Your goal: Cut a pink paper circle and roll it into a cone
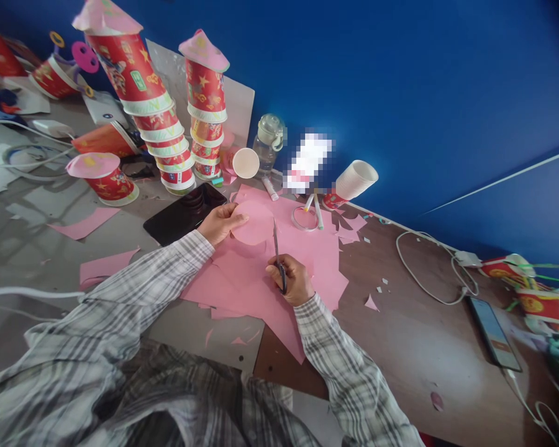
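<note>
Over the counter point(391, 347), above a spread of pink sheets point(319, 267), the left hand point(222, 223) has its grip pinched on a round pink paper point(255, 222) by its edge. The right hand's point(294, 278) grip wraps the handles of the scissors point(276, 243), blades just beside the paper; whether they touch it, I can't quite tell.

The pink sheets point(323, 273) look from here like smooth, matt paper, and so does the disc point(254, 225) over them. The scissors point(276, 245) have slim grey metal blades. Far left, the stacked cups point(135, 65) seem to be printed paper with a slight sheen; nearer, the black phone point(179, 218) is smooth and glossy. On the right, the brown tabletop point(414, 366) looks like wood, faintly shiny. The checked sleeves point(161, 279) are soft, creased cloth.
</note>
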The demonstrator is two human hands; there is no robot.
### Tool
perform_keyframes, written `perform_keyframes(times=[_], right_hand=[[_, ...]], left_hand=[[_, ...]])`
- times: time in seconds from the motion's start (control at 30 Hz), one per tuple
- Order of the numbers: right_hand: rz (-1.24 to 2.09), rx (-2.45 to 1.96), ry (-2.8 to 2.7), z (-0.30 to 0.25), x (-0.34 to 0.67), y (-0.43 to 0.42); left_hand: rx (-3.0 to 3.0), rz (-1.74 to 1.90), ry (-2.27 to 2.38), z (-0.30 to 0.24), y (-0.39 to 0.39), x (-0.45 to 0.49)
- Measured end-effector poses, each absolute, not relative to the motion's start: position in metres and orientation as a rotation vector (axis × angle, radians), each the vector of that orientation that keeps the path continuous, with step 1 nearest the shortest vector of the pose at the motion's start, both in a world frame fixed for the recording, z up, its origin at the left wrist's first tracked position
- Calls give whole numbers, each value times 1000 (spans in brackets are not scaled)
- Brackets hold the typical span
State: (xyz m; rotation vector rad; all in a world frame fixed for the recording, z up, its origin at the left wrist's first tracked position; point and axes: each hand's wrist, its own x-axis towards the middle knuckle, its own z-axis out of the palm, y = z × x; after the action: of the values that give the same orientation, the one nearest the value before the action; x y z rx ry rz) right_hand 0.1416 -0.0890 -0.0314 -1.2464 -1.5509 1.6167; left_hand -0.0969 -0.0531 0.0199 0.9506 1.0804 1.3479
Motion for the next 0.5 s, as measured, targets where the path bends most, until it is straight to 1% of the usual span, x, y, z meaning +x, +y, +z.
perform_keyframes(times=[0.5], right_hand=[[1609, -1264, -1582, -29, 141, -89]], left_hand=[[1012, 1304, 1124, 16, -50, -105]])
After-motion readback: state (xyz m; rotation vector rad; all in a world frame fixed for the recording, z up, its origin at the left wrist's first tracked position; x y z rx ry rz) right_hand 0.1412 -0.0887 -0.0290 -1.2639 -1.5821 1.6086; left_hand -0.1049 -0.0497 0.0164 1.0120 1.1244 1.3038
